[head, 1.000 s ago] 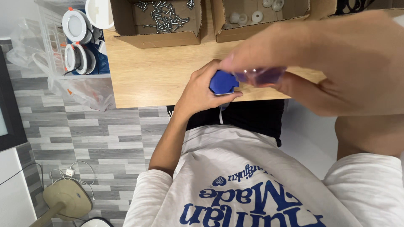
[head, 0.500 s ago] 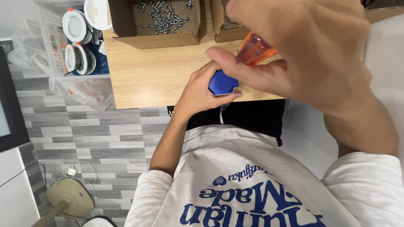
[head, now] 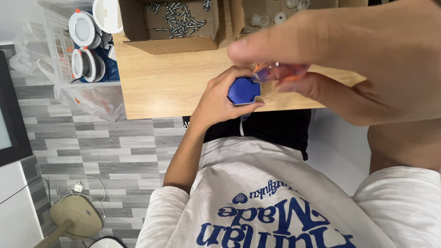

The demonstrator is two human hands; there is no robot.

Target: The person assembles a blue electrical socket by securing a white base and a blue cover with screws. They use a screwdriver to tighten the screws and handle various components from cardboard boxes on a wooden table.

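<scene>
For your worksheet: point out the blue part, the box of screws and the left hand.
blue part [head: 242,91], head view, its flat blue face.
box of screws [head: 172,42], head view, front cardboard wall.
left hand [head: 220,98], head view, back of hand.

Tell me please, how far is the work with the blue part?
Done: I cannot tell; no finished pieces show. In hand: the left hand grips the blue part at the table edge, and the right hand presses a blurred clear-and-orange tool against it. Left: the box of screws and the box of white rings hold loose parts.
</scene>
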